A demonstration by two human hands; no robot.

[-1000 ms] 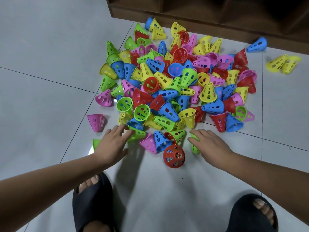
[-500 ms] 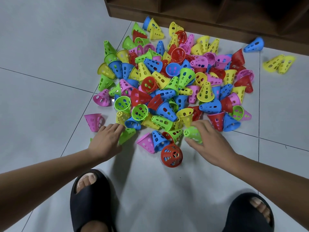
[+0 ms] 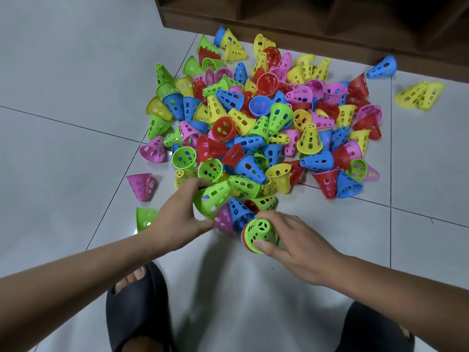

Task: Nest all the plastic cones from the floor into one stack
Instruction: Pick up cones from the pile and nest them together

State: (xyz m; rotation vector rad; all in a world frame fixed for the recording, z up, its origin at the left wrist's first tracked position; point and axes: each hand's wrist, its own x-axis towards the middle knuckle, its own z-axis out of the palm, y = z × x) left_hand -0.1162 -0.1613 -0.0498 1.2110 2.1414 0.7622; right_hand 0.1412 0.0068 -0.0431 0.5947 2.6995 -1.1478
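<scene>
A big pile of perforated plastic cones in green, yellow, red, blue and pink covers the tiled floor. My left hand grips a green cone, tilted on its side, at the pile's near edge. My right hand holds another green cone, narrow end up, set over a red cone whose rim shows beneath it.
A dark wooden shelf unit stands behind the pile. Stray cones lie apart: pink and green at the left, blue and two yellow at the right. My black sandals are near the bottom edge.
My right hand carried a green cone from the pile's edge onto the red cone. My left hand closed on a green cone and lifted it toward the middle.
</scene>
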